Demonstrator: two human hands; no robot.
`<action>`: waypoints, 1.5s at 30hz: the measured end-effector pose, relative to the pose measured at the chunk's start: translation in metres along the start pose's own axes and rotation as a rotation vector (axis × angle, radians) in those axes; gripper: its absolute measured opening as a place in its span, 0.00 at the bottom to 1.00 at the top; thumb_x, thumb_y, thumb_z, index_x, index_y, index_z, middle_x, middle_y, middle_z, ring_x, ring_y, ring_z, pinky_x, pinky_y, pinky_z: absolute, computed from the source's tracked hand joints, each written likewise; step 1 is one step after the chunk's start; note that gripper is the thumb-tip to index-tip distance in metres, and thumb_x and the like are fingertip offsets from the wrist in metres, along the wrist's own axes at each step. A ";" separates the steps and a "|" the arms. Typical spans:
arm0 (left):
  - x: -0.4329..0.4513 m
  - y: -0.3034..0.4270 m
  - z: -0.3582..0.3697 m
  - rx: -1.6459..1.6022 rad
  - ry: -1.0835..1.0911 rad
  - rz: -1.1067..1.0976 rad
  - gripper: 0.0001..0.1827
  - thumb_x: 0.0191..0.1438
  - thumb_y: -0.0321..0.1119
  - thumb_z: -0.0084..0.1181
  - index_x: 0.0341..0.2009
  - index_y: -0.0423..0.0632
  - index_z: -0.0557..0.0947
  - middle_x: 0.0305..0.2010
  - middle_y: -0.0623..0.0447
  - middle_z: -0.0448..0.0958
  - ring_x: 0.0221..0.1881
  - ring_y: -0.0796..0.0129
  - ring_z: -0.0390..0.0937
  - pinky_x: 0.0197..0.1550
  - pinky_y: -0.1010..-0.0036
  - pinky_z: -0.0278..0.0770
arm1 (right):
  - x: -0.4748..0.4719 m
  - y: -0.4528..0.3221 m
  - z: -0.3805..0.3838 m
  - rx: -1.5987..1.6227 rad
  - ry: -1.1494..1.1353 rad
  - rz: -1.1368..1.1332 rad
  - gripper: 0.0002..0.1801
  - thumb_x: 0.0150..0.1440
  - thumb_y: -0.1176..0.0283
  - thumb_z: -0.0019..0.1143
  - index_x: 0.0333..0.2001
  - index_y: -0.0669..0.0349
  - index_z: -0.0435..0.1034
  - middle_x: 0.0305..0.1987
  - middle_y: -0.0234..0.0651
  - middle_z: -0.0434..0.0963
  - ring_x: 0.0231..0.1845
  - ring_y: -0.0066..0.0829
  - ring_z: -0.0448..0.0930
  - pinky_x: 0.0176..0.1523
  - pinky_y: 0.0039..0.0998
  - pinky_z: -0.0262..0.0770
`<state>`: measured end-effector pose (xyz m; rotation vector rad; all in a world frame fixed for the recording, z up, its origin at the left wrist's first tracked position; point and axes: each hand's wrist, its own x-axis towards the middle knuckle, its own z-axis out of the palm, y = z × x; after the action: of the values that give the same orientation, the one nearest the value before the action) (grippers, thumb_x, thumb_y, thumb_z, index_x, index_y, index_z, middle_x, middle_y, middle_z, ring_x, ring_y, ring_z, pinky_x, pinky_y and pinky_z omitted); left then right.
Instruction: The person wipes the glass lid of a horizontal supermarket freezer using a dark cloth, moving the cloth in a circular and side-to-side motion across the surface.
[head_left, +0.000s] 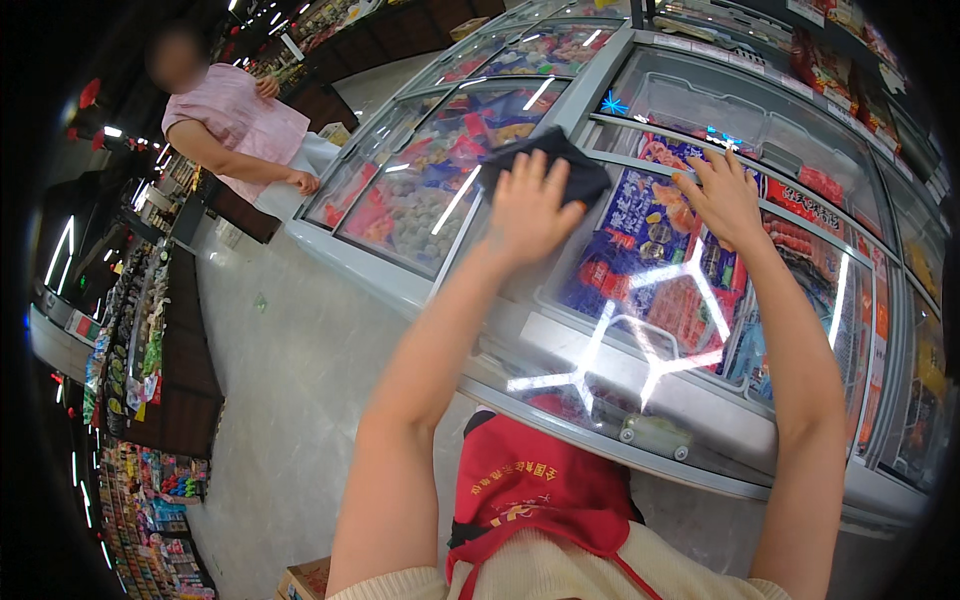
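My left hand (529, 210) lies over a dark cloth (586, 176), pressing it to the glass near the left edge of a chest freezer lid (540, 281). The cloth sticks out past my fingertips and to the right of the hand. To the right, my right hand (721, 196) has its fingers apart, resting at the metal frame of the sliding glass. Nothing shows in its grasp. Under the glass, blue printed frozen food packs (637, 217) and red meat packs (682, 315) sit in wire baskets. Bright light reflections cover part of the lid.
Another chest freezer (420, 217) with bagged frozen food adjoins at left. A person in a pink top (236, 124) stands beside it, one hand near its edge. Packaged goods (832, 60) fill a shelf at upper right. A cardboard box (304, 579) sits at the bottom, near my left elbow.
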<state>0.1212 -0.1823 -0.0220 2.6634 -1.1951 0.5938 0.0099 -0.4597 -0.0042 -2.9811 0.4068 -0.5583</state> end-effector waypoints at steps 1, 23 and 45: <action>0.004 -0.016 0.003 0.034 -0.012 -0.056 0.38 0.61 0.56 0.45 0.68 0.45 0.61 0.71 0.33 0.53 0.72 0.37 0.50 0.69 0.46 0.49 | 0.000 0.001 0.002 0.012 0.028 -0.005 0.31 0.61 0.44 0.44 0.59 0.53 0.69 0.68 0.41 0.64 0.72 0.52 0.57 0.68 0.59 0.52; -0.053 0.080 -0.042 -1.142 -0.056 0.044 0.23 0.63 0.43 0.48 0.57 0.42 0.74 0.67 0.37 0.63 0.70 0.41 0.56 0.70 0.49 0.50 | 0.004 0.009 0.013 0.159 0.165 -0.016 0.26 0.61 0.47 0.46 0.53 0.53 0.73 0.62 0.39 0.70 0.67 0.43 0.65 0.64 0.55 0.59; -0.034 0.008 0.005 0.064 -0.039 -0.247 0.28 0.66 0.49 0.37 0.66 0.52 0.65 0.72 0.44 0.57 0.72 0.44 0.54 0.69 0.47 0.53 | -0.066 -0.108 -0.026 0.052 -0.115 -0.719 0.22 0.60 0.52 0.50 0.49 0.56 0.74 0.60 0.45 0.69 0.66 0.47 0.63 0.63 0.60 0.59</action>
<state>0.0959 -0.1659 -0.0413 2.8282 -0.8492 0.5498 -0.0321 -0.3387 0.0108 -3.0206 -0.7037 -0.4171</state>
